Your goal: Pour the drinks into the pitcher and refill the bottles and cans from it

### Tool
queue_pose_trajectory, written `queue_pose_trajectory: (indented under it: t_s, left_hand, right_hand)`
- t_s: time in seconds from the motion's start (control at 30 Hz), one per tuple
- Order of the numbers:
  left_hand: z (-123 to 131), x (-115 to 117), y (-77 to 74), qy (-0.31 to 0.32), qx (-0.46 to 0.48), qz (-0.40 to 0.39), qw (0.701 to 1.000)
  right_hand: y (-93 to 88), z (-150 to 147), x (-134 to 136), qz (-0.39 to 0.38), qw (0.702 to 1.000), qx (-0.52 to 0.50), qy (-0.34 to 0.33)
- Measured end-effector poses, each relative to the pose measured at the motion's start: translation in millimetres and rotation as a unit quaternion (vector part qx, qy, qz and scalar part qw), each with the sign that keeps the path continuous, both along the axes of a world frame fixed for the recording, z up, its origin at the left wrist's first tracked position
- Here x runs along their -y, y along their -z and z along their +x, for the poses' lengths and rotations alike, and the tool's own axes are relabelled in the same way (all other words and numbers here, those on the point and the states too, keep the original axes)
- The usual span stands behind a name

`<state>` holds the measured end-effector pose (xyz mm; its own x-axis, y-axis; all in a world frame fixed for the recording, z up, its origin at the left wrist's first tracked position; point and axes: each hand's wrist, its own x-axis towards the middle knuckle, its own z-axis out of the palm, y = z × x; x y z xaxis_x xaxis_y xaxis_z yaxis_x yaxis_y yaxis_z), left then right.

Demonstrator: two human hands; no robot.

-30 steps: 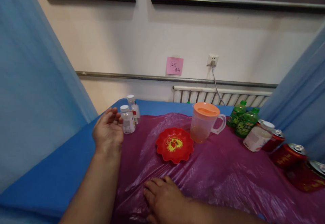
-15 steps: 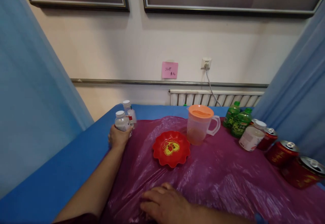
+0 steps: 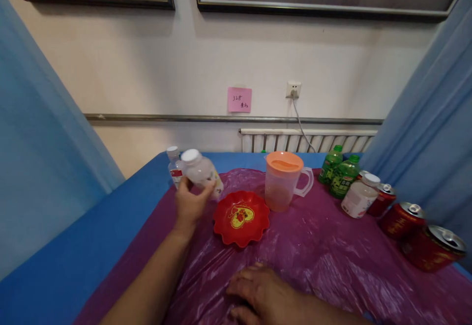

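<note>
White-capped clear plastic bottle (image 3: 202, 171) tilts, gripped by the left hand (image 3: 191, 207), far-left of the scalloped red dish (image 3: 241, 218); the right hand (image 3: 263, 290), loosely open, lies on purple plastic sheeting (image 3: 317, 266).

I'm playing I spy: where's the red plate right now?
In the head view, the red plate sits near the middle, on the purple plastic sheet, just left of the orange-lidded pitcher and beyond the right hand.

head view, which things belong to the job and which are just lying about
Apparently in use: jar in the left hand, purple sheet under the right hand

Apparently lying about: red dish, orange-lidded pitcher, green bottles, red cans
</note>
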<state>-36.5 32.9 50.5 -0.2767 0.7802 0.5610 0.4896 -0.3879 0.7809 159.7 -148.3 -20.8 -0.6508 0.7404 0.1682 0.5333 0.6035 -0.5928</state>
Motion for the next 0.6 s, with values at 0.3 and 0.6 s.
queue_pose_trajectory:
  t_s: [0.3,0.6]
  left_hand:
    - [35.7,15.0,38.5,0.101,-0.276,0.179,0.939]
    - [25.3,22.2,38.5,0.12,-0.343,0.222,0.905]
  right_hand:
    - [-64.8,53.6,-56.6,0.156,0.918,-0.236,0.279]
    - [-77.2,56.7,-85.4,0.143,0.934,-0.088,0.316]
